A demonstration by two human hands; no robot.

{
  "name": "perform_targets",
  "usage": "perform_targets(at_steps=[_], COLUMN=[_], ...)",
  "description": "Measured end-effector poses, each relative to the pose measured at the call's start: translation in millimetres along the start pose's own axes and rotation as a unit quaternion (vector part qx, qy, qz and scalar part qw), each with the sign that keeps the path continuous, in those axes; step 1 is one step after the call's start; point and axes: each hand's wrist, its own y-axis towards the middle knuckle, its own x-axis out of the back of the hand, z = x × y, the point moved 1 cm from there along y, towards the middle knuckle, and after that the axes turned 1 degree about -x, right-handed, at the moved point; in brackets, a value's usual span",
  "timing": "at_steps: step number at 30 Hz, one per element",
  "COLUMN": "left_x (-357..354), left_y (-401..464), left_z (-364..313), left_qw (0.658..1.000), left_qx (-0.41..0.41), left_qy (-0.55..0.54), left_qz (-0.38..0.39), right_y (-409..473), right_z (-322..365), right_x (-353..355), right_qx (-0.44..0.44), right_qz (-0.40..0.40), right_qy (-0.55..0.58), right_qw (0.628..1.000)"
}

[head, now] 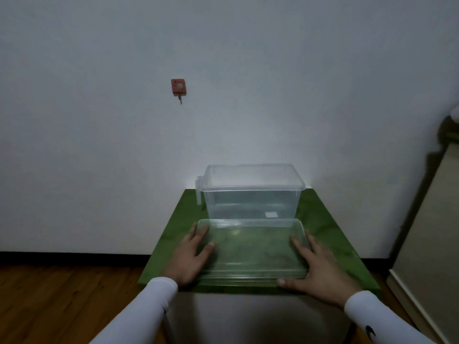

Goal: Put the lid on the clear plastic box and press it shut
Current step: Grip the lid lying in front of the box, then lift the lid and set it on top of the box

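Note:
A clear plastic box (250, 194) with a side handle stands open-topped at the back of the green table (330, 239), near the wall. Its clear flat lid (252, 249) lies on the table just in front of the box. My left hand (191, 256) rests at the lid's left edge, thumb lying over the lid and fingers spread along its side. At the lid's right edge my right hand (320, 266) does the same, fingers flat and thumb by the front right corner. Whether either hand grips the lid is unclear.
A white wall rises right behind the table, with a small red hook (178, 86) on it. A beige cabinet (427, 244) stands close on the right. Wooden floor (62, 301) lies to the left and below the table's front edge.

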Motion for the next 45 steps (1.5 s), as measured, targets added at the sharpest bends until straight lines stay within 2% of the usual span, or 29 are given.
perform_targets(at_steps=[9, 15, 19, 26, 31, 37, 45], left_x=[27, 50, 62, 77, 83, 79, 71], left_y=[-5, 23, 46, 89, 122, 152, 167], left_z=[-26, -36, -50, -78, -90, -99, -95], left_qw=[0.99, 0.969, 0.964, 0.975, 0.986, 0.986, 0.989], left_qx=[-0.065, -0.104, -0.104, -0.083, -0.058, -0.026, 0.006], left_qy=[-0.059, -0.096, -0.088, -0.127, -0.12, -0.156, -0.145], left_qz=[-0.112, -0.201, -0.228, -0.165, -0.101, -0.059, -0.025], right_y=[-4, 9, 29, 69, 101, 131, 150], right_z=[21, 36, 38, 36, 33, 28, 24], right_x=[27, 54, 69, 95, 113, 119, 120], right_qx=[0.074, 0.09, 0.078, 0.065, 0.066, 0.044, 0.034], right_qz=[-0.13, -0.166, -0.167, -0.173, -0.147, -0.12, -0.08], right_qy=[0.008, 0.0, 0.014, 0.089, 0.125, 0.123, 0.098], right_qw=[0.989, 0.982, 0.983, 0.979, 0.979, 0.984, 0.991])
